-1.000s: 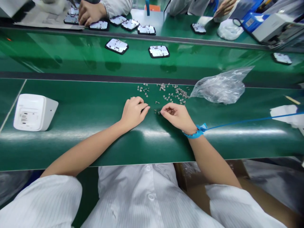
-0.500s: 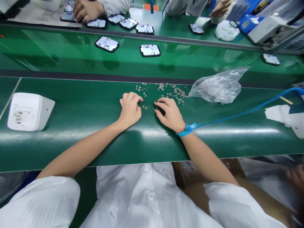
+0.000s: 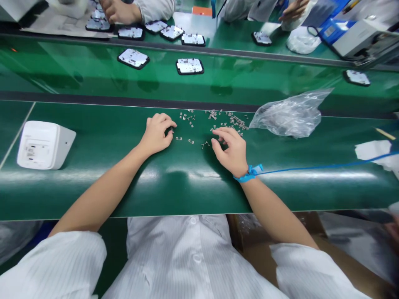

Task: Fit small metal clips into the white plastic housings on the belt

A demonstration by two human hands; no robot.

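Note:
My left hand (image 3: 156, 133) rests low over the green table, thumb and forefinger apart, with a tiny metal part by the fingertips. To its right lie a few small shiny metal parts (image 3: 190, 141) in a loose row. My right hand (image 3: 231, 148) wears a blue wrist strap (image 3: 249, 173). Its thumb and forefinger are spread, and a couple of small metal parts (image 3: 205, 144) lie just left of the thumb. Beyond its fingers spreads a scattered pile of the same metal parts (image 3: 238, 122), partly hidden by the hand.
A clear plastic bag (image 3: 288, 115) lies right of the pile. At the left stands a white device (image 3: 40, 145). Panels in black frames (image 3: 190, 66) sit on the green belt (image 3: 93, 74) beyond. Across it, a co-worker's hand (image 3: 120, 11) is among more panels. A blue cord (image 3: 305, 169) runs right.
My left hand has moved left, with small metal parts now visible between my hands. My right hand's pinched fingers have spread apart. The framed panels on the belt have shifted left.

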